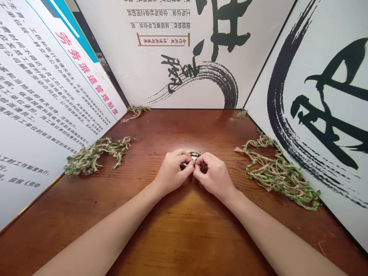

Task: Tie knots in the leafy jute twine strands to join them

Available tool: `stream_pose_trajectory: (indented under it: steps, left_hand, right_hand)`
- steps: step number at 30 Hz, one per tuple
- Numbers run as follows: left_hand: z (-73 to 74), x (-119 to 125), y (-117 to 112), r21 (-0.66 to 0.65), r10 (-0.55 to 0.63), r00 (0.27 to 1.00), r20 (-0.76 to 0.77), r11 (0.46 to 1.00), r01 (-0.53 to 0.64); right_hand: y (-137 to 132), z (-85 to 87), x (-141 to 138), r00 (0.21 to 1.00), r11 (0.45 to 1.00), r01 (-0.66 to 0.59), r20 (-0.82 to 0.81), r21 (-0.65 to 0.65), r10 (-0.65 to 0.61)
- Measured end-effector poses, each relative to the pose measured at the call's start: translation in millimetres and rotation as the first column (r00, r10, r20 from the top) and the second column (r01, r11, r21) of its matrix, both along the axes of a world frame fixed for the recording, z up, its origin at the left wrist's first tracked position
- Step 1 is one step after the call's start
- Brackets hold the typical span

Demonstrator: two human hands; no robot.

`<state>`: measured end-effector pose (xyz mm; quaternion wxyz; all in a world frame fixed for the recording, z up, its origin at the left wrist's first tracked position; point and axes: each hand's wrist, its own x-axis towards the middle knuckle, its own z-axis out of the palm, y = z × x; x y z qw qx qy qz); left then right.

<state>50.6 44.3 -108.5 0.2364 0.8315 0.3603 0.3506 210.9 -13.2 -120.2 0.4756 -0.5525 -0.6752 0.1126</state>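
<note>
A small loop of leafy twine (195, 153), tan and green, is pinched between my two hands at the middle of the wooden table. On its left side, my left hand (176, 170) has thumb and fingers pressed together on it. Opposite, my right hand (213, 173) pinches it too, and the fingertips of both hands nearly meet. Part of the loop is hidden behind my fingers, so I cannot tell whether a knot is there.
A large tangled pile of leafy twine (278, 176) lies at the right on the table (184, 230). A smaller pile (92, 155) rests against the left panel (43, 96). Small bits (137, 112) lie at the back left. Printed panels (120, 69) enclose the back and sides.
</note>
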Motion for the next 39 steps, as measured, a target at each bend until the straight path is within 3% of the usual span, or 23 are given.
stream_pose_trajectory:
  steps: [8,15,22,32,39]
  left_hand:
    - [4.2,-0.8,3.9,-0.183,-0.008,0.995,0.097,0.983,0.026]
    - [5.4,-0.9,1.5,-0.108,-0.055,0.989,0.138,0.992,0.070]
    - [6.6,-2.4,1.5,-0.112,-0.090,0.989,0.121,0.988,0.104]
    - [2.6,-0.9,4.8,-0.139,0.029,0.999,0.022,0.990,-0.026]
    - [2.5,-0.7,2.5,-0.078,-0.002,0.999,0.043,0.997,0.005]
  right_hand:
    - [-0.6,0.3,-0.8,0.998,1.000,-0.020,-0.066,0.000,0.020]
    - [-0.3,3.6,-0.8,0.993,0.997,0.002,-0.116,-0.071,-0.010]
    - [1.3,2.5,2.8,0.993,0.995,-0.034,-0.112,-0.096,0.023]
    - [2.4,4.1,3.4,0.989,0.995,-0.095,-0.115,-0.020,0.092]
    - [1.7,3.0,1.8,0.996,0.996,-0.046,-0.081,-0.080,0.040]
